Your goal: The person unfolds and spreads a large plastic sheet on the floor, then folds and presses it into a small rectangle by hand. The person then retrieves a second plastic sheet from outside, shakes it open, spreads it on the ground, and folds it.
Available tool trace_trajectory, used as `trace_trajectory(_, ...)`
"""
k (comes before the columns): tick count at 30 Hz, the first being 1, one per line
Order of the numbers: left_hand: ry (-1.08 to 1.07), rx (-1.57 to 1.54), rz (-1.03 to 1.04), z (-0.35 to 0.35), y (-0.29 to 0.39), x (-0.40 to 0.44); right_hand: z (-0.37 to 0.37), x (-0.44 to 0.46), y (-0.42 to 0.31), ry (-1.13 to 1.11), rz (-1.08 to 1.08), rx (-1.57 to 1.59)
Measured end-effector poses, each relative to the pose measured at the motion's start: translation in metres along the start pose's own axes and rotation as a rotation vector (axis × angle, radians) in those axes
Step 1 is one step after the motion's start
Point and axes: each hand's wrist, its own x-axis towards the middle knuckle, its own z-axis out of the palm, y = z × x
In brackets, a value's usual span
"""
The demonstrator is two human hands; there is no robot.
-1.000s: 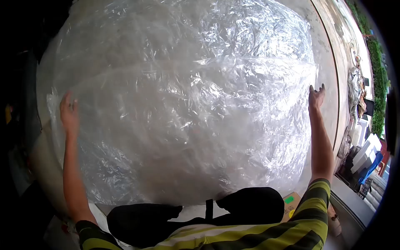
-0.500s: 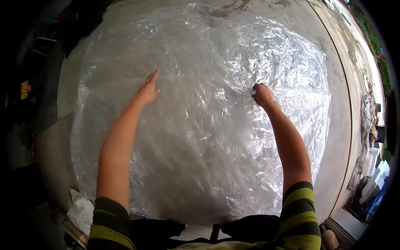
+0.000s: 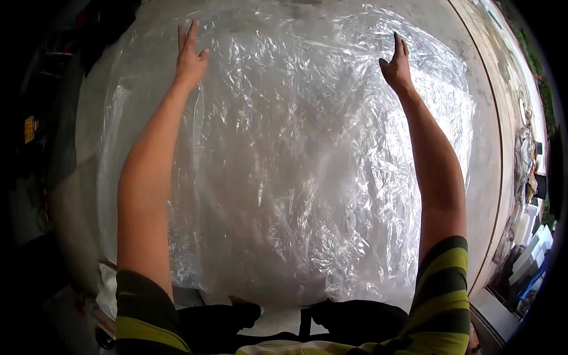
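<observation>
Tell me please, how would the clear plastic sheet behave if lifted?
The clear plastic sheet is probably floppy, since wrinkles cover it. It looks thin and see-through, so likely light for its spread. Its glossy shine suggests it may be slippery.

Single head-worn camera looks forward and steeply down. Striped sleeves (image 3: 444, 296) sit close to the lens at bottom edge; plastic sheet (image 3: 278, 177) lies farther off, filling mid-frame; left hand (image 3: 190, 64) and right hand (image 3: 398, 71) near the top. View is wide: floor seam (image 3: 502, 142) bows at right.
</observation>
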Motion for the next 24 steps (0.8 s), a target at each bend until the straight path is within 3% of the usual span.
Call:
trace_trajectory(1,-0.041,0.047,0.110,-0.016,0.006,-0.006,-0.010,-0.005,-0.014,0.059,-0.099,-0.056)
trace_trajectory(2,-0.071,0.095,0.227,-0.031,0.011,-0.009,-0.019,-0.014,-0.023,-0.017,-0.067,-0.055)
trace_trajectory(4,-0.326,0.045,0.163,-0.072,0.030,-0.061,-0.045,-0.069,-0.052,-0.232,0.018,-0.076)
trace_trajectory(6,-0.533,0.164,0.067,-0.117,0.040,-0.144,-0.079,-0.153,-0.067,-0.415,-0.045,-0.084)
trace_trajectory(8,-0.686,0.381,0.166,-0.151,0.038,-0.206,-0.119,-0.219,-0.099,-0.533,-0.053,-0.257)
trace_trajectory(9,-0.728,0.443,0.144,-0.171,0.031,-0.242,-0.135,-0.258,-0.107,-0.599,-0.123,-0.338)
trace_trajectory(11,-0.771,0.511,0.095,-0.202,0.025,-0.302,-0.160,-0.331,-0.125,-0.748,-0.040,-0.335)
trace_trajectory(13,-0.883,0.607,-0.076,-0.223,0.012,-0.342,-0.158,-0.375,-0.143,-0.902,-0.035,-0.435)
trace_trajectory(17,-0.764,0.704,-0.173,-0.219,-0.066,-0.365,-0.113,-0.367,-0.100,-0.852,0.029,-0.554)
trace_trajectory(19,-0.654,0.431,-0.247,-0.227,-0.137,-0.365,-0.104,-0.354,-0.086,-0.927,0.023,-0.388)
trace_trajectory(22,-0.555,0.665,-0.209,-0.239,-0.116,-0.343,-0.153,-0.346,-0.081,-0.752,-0.039,-0.358)
trace_trajectory(24,-0.269,0.536,-0.342,-0.255,-0.145,-0.360,-0.180,-0.361,-0.069,-0.615,-0.007,-0.366)
